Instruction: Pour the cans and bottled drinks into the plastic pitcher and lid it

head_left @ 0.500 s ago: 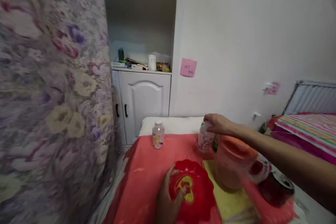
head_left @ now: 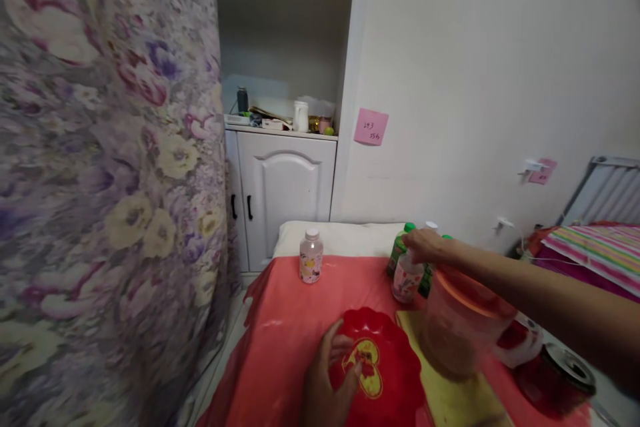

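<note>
Right hand (head_left: 425, 245) now: fingers closed around the top of a clear bottle (head_left: 407, 281), beside a green bottle (head_left: 396, 255), behind the pitcher (head_left: 457, 330). Left hand (head_left: 327, 380): thumb and fingers parted over the red tray's (head_left: 397, 380) left edge, contact I can't tell.

The red tray (head_left: 397, 373) is glossy plastic, the sheet (head_left: 280, 340) beneath it smooth plastic film, the pitcher (head_left: 450, 340) right of it translucent plastic, the can (head_left: 550, 387) farther right shiny metal.
</note>
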Motion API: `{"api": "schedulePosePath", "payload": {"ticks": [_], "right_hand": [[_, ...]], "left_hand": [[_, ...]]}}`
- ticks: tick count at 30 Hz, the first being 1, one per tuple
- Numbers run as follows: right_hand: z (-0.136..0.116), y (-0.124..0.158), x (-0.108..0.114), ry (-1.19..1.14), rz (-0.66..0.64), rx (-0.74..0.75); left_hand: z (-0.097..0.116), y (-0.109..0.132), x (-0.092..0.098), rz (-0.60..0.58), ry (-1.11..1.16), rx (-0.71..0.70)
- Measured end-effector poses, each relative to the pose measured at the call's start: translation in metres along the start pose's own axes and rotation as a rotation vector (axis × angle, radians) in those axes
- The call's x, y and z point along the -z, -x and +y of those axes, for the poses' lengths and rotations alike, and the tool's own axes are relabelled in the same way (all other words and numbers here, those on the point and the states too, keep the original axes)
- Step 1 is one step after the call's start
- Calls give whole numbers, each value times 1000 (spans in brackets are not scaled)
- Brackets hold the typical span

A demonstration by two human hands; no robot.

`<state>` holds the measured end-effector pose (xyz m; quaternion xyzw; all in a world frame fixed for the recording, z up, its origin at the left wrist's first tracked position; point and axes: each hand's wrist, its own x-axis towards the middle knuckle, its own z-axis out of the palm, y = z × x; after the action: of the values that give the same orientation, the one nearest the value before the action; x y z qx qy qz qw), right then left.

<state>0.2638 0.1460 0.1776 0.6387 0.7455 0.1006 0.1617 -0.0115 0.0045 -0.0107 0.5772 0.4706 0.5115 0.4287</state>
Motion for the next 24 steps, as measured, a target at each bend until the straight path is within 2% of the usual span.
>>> {"api": "schedulePosePath", "payload": {"ticks": [7, 12, 19, 24], "right_hand": [[13, -11, -10, 7, -30, -15], [14, -6, -10, -9, -37, -27], [17, 14, 9, -62, -2, -43], [3, 16, 31, -99, 128, 23]], "left_hand": [[-2, 1, 0, -32, 51, -2], [-3, 0, 1, -34, 75, 3], [-1, 0, 1, -4, 91, 5], [6, 2, 0, -4, 107, 4]]}}
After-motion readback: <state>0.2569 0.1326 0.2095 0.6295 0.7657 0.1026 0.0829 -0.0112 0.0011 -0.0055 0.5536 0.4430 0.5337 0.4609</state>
